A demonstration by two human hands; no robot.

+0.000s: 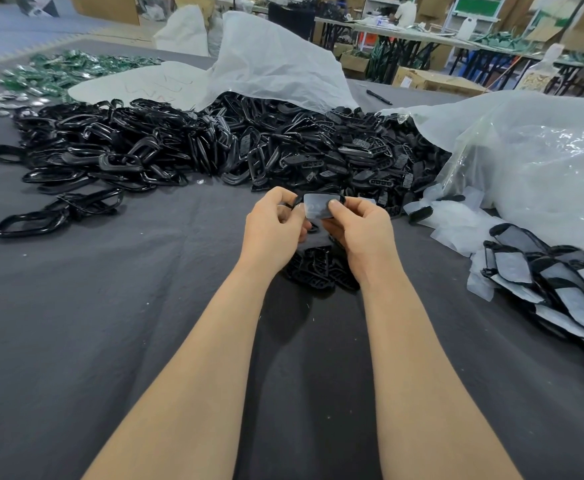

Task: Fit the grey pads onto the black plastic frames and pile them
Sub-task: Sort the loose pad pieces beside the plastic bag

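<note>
A grey pad (315, 206) sits against a black plastic frame (339, 199) held up above the table between both hands. My left hand (273, 226) pinches the frame's left end, and my right hand (359, 230) presses its thumb on the pad's right side while its fingers curl round the frame. Below the hands lies a small heap of black parts (318, 268). A big heap of loose black frames (214, 143) fills the far side of the table. Frames with grey pads fitted are piled at the right (553, 289).
The table is covered with dark grey cloth (110, 306). White plastic sacks lie behind the frame heap (269, 64) and at the right (532, 161). Green and silver parts (58, 71) are spread at the far left. A black pen (378, 97) lies beyond the heap.
</note>
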